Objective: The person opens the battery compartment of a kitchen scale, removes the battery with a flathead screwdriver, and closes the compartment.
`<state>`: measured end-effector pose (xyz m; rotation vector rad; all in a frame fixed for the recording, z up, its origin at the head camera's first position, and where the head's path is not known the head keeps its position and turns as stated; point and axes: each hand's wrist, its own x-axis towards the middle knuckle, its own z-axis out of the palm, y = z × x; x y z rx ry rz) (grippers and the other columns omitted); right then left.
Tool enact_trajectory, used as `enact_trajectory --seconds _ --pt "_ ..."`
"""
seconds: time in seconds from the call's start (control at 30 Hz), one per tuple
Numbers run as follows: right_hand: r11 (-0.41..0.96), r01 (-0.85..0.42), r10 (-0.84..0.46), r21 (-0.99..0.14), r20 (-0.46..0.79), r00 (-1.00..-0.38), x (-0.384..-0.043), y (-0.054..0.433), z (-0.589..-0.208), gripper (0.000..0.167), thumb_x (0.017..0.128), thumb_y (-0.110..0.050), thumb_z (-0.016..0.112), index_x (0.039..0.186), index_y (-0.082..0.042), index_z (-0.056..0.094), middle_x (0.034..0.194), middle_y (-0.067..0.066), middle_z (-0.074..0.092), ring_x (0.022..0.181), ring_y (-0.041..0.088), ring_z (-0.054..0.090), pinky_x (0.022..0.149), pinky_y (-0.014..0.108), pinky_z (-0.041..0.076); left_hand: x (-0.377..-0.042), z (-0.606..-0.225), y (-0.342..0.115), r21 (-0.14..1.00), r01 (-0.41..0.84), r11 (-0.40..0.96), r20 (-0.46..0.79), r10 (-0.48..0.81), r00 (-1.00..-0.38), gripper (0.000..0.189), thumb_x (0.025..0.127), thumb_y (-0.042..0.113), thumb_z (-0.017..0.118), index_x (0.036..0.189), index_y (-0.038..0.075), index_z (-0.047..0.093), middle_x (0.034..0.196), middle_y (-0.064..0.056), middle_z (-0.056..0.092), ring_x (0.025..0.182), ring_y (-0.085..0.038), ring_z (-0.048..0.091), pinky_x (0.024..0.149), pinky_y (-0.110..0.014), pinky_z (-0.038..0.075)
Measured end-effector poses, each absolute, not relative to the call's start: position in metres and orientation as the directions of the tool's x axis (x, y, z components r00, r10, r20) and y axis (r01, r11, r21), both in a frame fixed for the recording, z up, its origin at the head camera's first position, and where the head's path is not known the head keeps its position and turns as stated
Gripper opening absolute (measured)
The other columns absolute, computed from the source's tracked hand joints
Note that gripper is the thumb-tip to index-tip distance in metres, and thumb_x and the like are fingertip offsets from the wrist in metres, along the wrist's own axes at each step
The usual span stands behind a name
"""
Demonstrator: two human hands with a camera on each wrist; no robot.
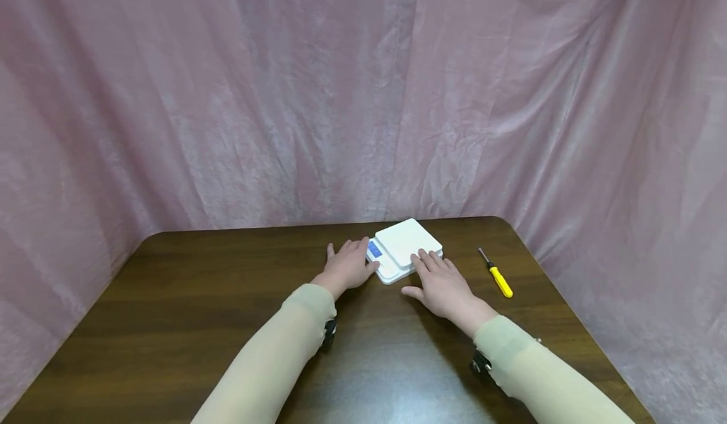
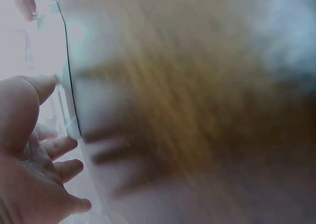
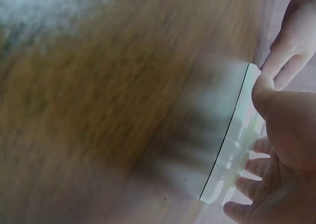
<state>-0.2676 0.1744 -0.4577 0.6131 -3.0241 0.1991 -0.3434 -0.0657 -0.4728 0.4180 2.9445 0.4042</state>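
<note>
A white digital kitchen scale (image 1: 406,241) lies at the far side of the table, turned at an angle, with its blue display (image 1: 375,249) to the left. Beside that display end is my left hand (image 1: 345,266), its thumb and index finger touching the scale's edge and the other fingers spread. My right hand (image 1: 445,286) has its straight fingertips on the near right edge of the weighing plate, thumb held apart. From the right wrist, the scale's side (image 3: 228,147) shows flat along the tabletop. Neither hand curls round anything.
A screwdriver (image 1: 501,282) with a yellow handle lies right of the scale. The brown wooden table (image 1: 187,310) has rounded far corners. Pink curtains (image 1: 318,96) hang behind and beside it. Glare and blur mark both wrist views.
</note>
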Motion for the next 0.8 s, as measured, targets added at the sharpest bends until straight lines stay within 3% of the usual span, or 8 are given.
enact_trajectory --seconds 0.8 --pt "0.870 -0.472 -0.466 -0.143 0.074 -0.881 -0.265 0.177 -0.453 0.077 0.109 -0.047 0.069 0.163 0.005 0.048 0.170 0.029 0.041 0.157 0.050 0.038 0.125 0.066 0.034 -0.320 -0.462 -0.084 0.204 0.350 0.914 -0.015 0.360 -0.933 0.078 0.112 0.051 0.062 0.172 0.009 0.036 0.165 -0.012 0.054 0.159 -0.031 0.042 0.128 -0.075 0.014"
